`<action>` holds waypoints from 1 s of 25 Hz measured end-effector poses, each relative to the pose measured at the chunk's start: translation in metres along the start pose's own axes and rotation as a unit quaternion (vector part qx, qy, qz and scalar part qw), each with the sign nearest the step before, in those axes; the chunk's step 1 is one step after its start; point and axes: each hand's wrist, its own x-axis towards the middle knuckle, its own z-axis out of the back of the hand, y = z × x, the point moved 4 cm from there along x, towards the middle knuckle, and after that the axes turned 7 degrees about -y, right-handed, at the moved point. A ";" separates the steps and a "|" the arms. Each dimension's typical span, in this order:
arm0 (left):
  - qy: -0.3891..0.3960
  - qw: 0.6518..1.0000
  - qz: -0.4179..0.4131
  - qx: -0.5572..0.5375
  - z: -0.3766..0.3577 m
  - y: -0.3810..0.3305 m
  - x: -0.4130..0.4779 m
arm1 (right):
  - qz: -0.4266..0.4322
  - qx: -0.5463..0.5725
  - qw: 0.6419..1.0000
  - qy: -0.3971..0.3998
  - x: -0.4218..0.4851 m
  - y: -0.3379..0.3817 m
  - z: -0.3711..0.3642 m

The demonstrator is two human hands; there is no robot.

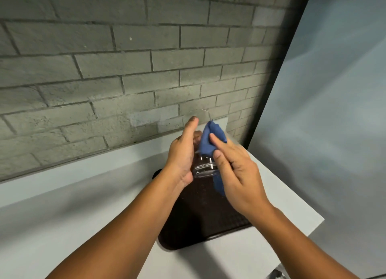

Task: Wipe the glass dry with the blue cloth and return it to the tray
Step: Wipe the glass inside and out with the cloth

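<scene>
The glass (pixel 203 164) is held at frame centre, clasped in the left hand (pixel 181 153); the blue cloth (pixel 211 141) is pinched against it by the right hand (pixel 236 174), above the dark tray (pixel 200 226) on the white bench (pixel 83 205).

Two bare forearms, sleeveless to the frame's edge, left hand (pixel 181 153) and right hand (pixel 237 172) ungloved, short nails

Above a dark tray (pixel 200 222) on a white counter (pixel 62 205), the left hand (pixel 181 153) grips a clear glass (pixel 203 168) while the right hand (pixel 236 172) presses a blue cloth (pixel 205 141) against it.
</scene>
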 end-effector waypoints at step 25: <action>-0.042 0.999 -0.003 -0.003 0.002 0.000 -0.002 | -0.038 -0.022 0.999 0.026 0.026 0.001 -0.003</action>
